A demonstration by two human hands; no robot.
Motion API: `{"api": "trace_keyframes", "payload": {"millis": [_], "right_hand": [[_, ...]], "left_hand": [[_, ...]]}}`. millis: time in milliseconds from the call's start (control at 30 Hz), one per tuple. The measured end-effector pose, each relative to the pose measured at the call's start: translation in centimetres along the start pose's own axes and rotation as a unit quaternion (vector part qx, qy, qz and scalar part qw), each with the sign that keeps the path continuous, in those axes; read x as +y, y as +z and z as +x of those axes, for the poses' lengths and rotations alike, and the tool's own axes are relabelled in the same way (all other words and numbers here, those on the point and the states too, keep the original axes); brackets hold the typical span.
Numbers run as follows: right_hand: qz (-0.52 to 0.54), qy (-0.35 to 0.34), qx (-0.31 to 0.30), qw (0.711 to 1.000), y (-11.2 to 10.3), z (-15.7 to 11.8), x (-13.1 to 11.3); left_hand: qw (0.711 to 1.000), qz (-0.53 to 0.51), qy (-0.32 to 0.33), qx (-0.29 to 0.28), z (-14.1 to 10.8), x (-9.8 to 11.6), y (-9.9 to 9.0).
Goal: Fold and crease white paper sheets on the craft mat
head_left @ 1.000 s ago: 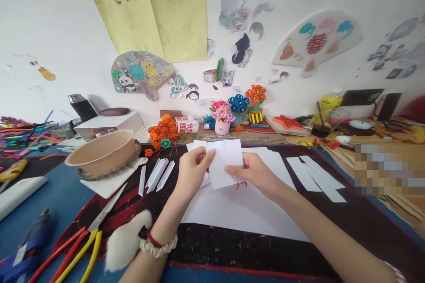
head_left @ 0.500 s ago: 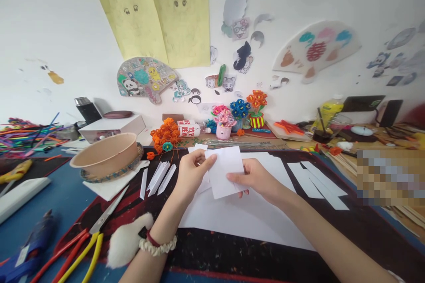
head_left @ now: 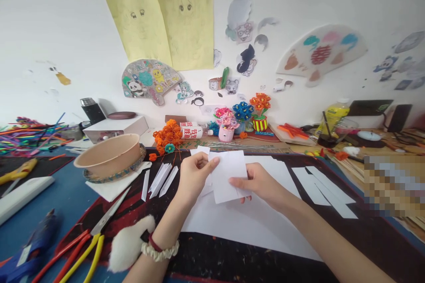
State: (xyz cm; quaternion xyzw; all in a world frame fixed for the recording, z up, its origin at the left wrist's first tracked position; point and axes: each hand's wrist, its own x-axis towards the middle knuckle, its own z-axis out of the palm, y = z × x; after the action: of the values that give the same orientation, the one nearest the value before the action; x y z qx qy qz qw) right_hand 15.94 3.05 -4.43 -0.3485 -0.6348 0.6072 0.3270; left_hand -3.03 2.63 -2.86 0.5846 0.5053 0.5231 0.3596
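A small white piece of paper [head_left: 228, 179] is held up between both hands over the mat. My left hand [head_left: 195, 174] pinches its upper left corner between thumb and fingers. On the right edge, my right hand [head_left: 257, 181] grips it with the thumb in front and the fingers behind. Beneath lies a large white sheet [head_left: 252, 225], with smaller paper pieces partly hidden behind my left hand. Several folded paper strips [head_left: 160, 179] rest left of my left hand. Flat cut paper strips [head_left: 327, 188] lie to the right.
Scissors with yellow handles [head_left: 96, 239], red-handled pliers [head_left: 71, 252], a white fluffy piece [head_left: 131, 243] and a blue glue gun [head_left: 36, 243] lie at the left. A beige bowl [head_left: 108, 157] stands behind them. Orange pipe-cleaner flowers [head_left: 168, 135] and potted ones [head_left: 226, 130] line the back.
The whole view has shifted slightly, so things appear a little lower and further right. Both hands keep their hold on the paper piece, with little other movement.
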Motion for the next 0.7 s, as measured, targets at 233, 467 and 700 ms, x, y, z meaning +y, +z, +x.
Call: {"api": "trace_keyframes", "payload": {"millis": [233,467,700], "right_hand": [[0.01,0.002,0.0,1.0,0.0,0.2,0.4],[0.006,0.011,0.005,1.0,0.1,0.2,0.3],[0.002,0.017,0.002,1.0,0.2,0.2,0.3]], "left_hand": [[0.976,0.205,0.05,0.051,-0.2,0.2,0.3],[0.941,0.308,0.112,0.08,-0.7,0.0,0.8],[0.922,0.353,0.141,0.07,-1.0,0.4,0.6]]}}
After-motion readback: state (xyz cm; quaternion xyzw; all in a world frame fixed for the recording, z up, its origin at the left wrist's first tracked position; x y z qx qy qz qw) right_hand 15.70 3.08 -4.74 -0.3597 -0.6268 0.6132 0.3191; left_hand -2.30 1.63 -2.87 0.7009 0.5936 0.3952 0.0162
